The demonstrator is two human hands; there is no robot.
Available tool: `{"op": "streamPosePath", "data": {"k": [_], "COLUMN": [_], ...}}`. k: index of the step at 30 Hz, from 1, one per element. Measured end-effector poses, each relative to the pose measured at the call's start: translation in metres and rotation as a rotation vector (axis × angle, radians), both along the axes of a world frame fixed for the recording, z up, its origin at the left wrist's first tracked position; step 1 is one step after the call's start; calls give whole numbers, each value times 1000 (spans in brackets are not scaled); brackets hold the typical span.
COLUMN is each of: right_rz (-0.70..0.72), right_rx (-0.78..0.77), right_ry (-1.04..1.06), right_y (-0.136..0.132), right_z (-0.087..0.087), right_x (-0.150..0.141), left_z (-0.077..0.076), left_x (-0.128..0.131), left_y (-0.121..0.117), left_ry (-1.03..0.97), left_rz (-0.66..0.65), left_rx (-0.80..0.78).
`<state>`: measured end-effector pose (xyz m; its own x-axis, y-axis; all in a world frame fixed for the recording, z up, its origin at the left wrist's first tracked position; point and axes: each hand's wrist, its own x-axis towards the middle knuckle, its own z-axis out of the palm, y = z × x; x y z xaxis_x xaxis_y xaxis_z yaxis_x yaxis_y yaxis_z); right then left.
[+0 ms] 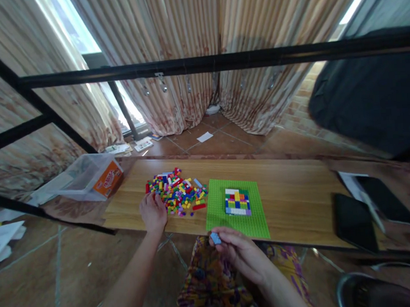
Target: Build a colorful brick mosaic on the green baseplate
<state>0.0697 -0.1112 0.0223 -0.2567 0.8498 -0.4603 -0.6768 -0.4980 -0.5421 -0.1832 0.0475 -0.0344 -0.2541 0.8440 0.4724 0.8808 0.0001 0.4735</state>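
My right hand [238,251] is closed, pinching a small light-blue toy brick [216,238] between thumb and fingertips, just off the table's front edge. Beyond it lies a green baseplate [217,208]. On the plate stands a roughly square build of multicoloured bricks [237,202], with white bricks along its near and far sides. My left hand [153,213] rests at the left edge of a heap of loose bricks [179,192]. Its fingers are partly bent and a little apart, touching the heap; no brick shows in them.
A clear plastic box [85,179] with an orange label stands at the left end of the wooden table [294,194]. A black tablet-like slab [354,221] lies at the right end, with a dark flat device [388,200] beyond. A black metal rail [199,65] crosses behind.
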Motion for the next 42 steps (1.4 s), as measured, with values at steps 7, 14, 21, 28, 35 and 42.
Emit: {"op": "streamPosePath", "data": {"k": [7,14,21,28,35,42], "right_rz": [-224,-444,-501,-495,-471,-470], "right_rx": [75,218,254,297,332,322], "right_ry": [-371,-921,-1115,-1113,-1220,-1244], "right_y": [-3,15,34,37,34,36], "right_z": [-9,-30,-33,-42,-37,-37], "right_x": [42,81,95,91,89,89], "left_z": [3,2,1,1,3,3], "left_x": [2,1,0,-2,-1,-1], "left_y": [-1,0,2,3,3,3], "left_ry": [-15,-28,-15,2,-12,12], "left_rz": [7,5,17,-2,-10,4], "left_rx": [-11,-5,0,-14,-2,-15]}}
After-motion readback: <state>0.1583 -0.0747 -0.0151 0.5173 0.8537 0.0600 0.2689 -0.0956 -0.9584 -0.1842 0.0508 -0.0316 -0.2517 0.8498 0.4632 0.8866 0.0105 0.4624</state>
